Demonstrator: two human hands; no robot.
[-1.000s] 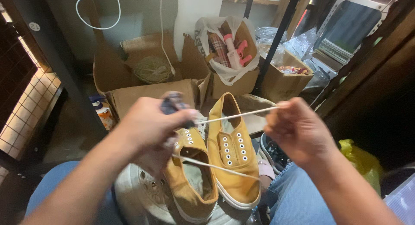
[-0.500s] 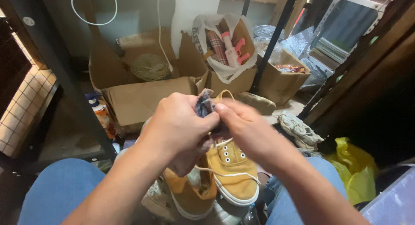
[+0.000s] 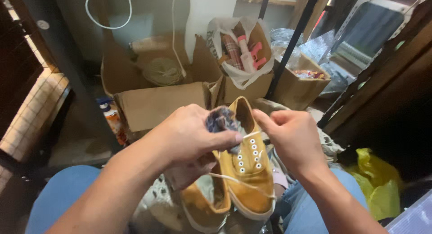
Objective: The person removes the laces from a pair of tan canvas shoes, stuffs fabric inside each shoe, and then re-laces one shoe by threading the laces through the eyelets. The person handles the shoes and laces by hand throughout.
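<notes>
Head view looks down on cardboard boxes (image 3: 157, 103) stacked behind the person's knees, a white bag of bottles (image 3: 240, 54) in one of them, and a yellow plastic bag (image 3: 378, 184) low at the right. In front of these, two mustard-yellow shoes (image 3: 247, 171) sit on the lap, side by side and touching, toes toward the person.

The likely slip is with the white lace (image 3: 234, 180): it runs slack across the right-hand shoe, and a pull at the wrong angle could drag it out of an eyelet or tighten it unevenly. The shoes are only propped on the knees, so a hard tug might tip one off into the clutter below.

The left hand (image 3: 189, 135) is curled nearly closed, thumb pressed over a bunched grey-blue cloth (image 3: 220, 119) held just above the shoe's opening. The right hand (image 3: 292, 139) is half closed, fingertips pinched together near the top eyelets; whether they grip the lace end I cannot tell.
</notes>
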